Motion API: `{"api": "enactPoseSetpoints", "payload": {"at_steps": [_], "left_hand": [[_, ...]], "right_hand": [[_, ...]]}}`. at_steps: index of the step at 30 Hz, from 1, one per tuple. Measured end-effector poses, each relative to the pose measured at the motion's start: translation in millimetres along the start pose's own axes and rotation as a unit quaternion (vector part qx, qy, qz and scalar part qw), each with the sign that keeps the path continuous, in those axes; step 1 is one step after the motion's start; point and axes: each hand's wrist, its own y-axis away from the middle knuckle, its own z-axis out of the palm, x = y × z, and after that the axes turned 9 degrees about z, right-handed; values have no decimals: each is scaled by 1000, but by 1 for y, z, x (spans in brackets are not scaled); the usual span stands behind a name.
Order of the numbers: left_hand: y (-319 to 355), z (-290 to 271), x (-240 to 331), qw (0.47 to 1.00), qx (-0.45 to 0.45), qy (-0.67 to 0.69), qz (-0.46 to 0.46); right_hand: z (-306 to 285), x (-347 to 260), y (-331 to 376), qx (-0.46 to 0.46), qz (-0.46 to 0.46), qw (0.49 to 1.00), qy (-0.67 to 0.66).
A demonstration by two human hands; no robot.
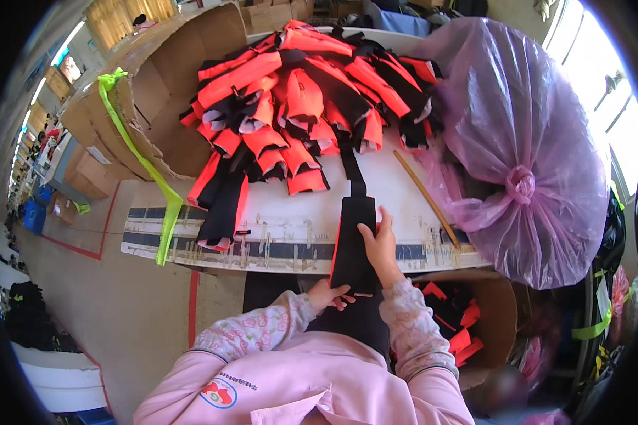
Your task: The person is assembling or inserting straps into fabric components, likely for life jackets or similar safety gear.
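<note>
A flat black fabric piece with an orange edge lies lengthwise over the front of the white table. From its far end a narrow black strap runs back toward the heap. My left hand pinches its near end, which hangs at the table's front edge. With the thumb on top and fingers hidden behind, my right hand grips its right edge. A large heap of similar orange and black sewn pieces covers the back of the table.
A wooden stick lies right of the fabric piece. A tied purple plastic bag bulges over the table's right side. Back left stands an open cardboard box with a neon yellow strip. Below right, another box holds orange and black pieces.
</note>
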Motion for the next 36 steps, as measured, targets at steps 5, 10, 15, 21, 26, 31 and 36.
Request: {"api": "enactPoseSetpoints", "payload": {"at_steps": [5,10,15,21,26,31,36], "left_hand": [[47,-26,108,919,-342,-195,-24],[21,-159,243,848,286,29,445],[-43,-243,344,746,492,-121,431],[-35,-298,384,850,409,-93,319],[-29,-268,398,790,457,-118,391],[-12,-138,379,614,334,-242,673],[34,-3,267,272,117,-724,623]], "right_hand": [[-90,32,45,-140,-56,950,-273],[-240,68,123,-185,143,944,-235],[-341,290,191,68,204,966,144],[-259,254,154,-24,121,977,175],[-228,223,128,-57,133,966,214],[-199,159,93,-61,19,982,180],[-134,44,67,-87,-74,992,-46]]}}
